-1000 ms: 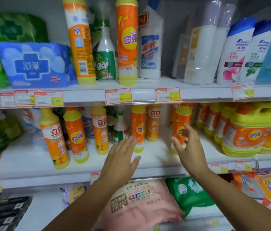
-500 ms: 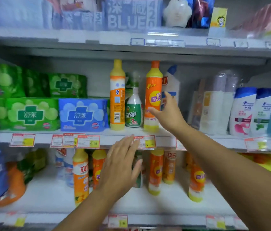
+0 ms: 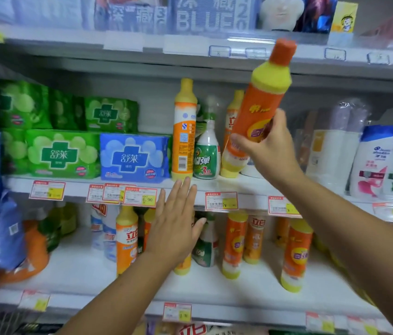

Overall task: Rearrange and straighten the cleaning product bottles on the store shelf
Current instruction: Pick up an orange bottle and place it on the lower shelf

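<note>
Orange bottle (image 3: 255, 112) tilted, cap upper-right, right hand (image 3: 271, 147) gripping

Single head view, close, facing store shelf (image 3: 214, 187) straight on.

An orange bottle (image 3: 258, 112) with a yellow shoulder and orange cap is lifted clear of the middle shelf (image 3: 82, 187), tilted with its cap to the upper right. Left of it stand 3 upright bottles: a tall orange-and-yellow bottle (image 3: 183, 131), a green-labelled spray bottle (image 3: 206, 153), and another orange bottle (image 3: 229, 122) partly hidden behind.
</note>
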Demonstrator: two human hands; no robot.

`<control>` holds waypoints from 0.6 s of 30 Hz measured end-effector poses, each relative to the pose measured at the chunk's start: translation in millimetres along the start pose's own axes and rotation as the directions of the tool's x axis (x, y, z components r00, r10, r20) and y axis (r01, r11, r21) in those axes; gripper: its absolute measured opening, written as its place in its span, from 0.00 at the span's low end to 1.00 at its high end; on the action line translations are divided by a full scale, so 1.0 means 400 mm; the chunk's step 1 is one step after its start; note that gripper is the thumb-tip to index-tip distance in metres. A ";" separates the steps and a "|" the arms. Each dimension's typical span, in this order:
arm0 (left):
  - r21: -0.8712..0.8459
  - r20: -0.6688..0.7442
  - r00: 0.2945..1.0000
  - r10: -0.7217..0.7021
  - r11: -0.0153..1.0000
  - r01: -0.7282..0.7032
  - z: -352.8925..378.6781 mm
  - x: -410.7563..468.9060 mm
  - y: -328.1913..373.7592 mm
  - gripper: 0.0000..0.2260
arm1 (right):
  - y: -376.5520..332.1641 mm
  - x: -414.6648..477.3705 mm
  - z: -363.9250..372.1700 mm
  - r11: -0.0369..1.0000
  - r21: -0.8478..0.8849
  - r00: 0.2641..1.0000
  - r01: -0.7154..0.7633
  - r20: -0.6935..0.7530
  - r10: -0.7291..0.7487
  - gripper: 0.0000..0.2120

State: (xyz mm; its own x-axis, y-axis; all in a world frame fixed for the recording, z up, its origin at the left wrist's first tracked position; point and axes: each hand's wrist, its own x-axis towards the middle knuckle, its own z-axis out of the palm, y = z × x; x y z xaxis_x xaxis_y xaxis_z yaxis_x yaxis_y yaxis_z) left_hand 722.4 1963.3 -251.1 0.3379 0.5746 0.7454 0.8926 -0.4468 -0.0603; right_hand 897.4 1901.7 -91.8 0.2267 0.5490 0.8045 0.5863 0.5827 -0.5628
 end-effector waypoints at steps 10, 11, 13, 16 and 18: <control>0.002 0.003 1.000 0.018 1.000 -0.018 0.010 0.002 -0.004 0.33 | 0.120 -0.388 -0.158 0.980 -0.127 0.982 -0.154 0.093 0.167 0.26; 0.010 0.005 1.000 0.015 1.000 -0.015 0.016 0.003 -0.003 0.34 | 0.168 -0.430 -0.155 0.967 -0.148 0.969 -0.205 0.110 0.222 0.26; 0.027 0.003 1.000 0.004 1.000 -0.005 0.024 0.003 0.000 0.34 | 0.261 -0.486 -0.142 0.941 -0.194 0.941 -0.277 0.141 0.307 0.26; 0.038 0.004 1.000 0.004 0.999 -0.004 0.032 0.001 0.003 0.35 | 0.376 -0.514 -0.116 0.892 -0.255 0.898 -0.373 0.144 0.416 0.26; 0.034 -0.002 1.000 0.005 0.999 -0.005 0.034 0.000 0.003 0.35 | 0.441 -0.506 -0.099 0.876 -0.258 0.886 -0.408 0.120 0.448 0.27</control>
State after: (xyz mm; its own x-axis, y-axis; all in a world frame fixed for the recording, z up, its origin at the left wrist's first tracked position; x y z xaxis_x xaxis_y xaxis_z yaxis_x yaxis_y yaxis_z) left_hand 727.5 1972.1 -260.1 0.3417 0.5708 0.7466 0.9006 -0.4258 -0.0867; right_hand 985.6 1869.6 -346.5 0.3702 0.8195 0.4375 0.6213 0.1317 -0.7724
